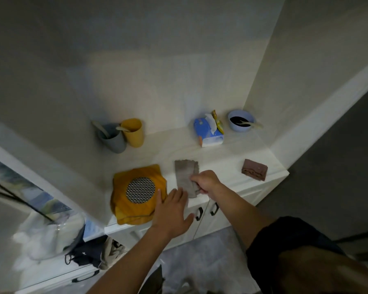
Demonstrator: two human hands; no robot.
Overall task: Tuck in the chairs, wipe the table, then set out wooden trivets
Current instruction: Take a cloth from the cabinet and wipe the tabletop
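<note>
Head view is looking down on a pale counter (221, 158), and I am going from the left side. A grey cup (112, 139) and a yellow cup (134, 132) are standing together near the wall. In front of them a yellow cloth (123, 211) is lying with a round metal mesh disc (140, 190) on it. My left hand (172, 211) is reaching just beside this cloth with straight, spread fingers, and it is holding nothing. Next, the grey cloth (185, 172) is lying flat on the counter. My right hand (206, 181) is pinching its near right edge with curled fingers. Further right a tissue pack (208, 134) and a blue bowl (240, 120) are standing at the back, and a brown block (255, 172) is lying near the front corner. I think I am taking the cloth for wiping. To do it well, I should gather more of the fabric into my palm and lift it straight up, so that it is not dragging the yellow cloth.
</note>
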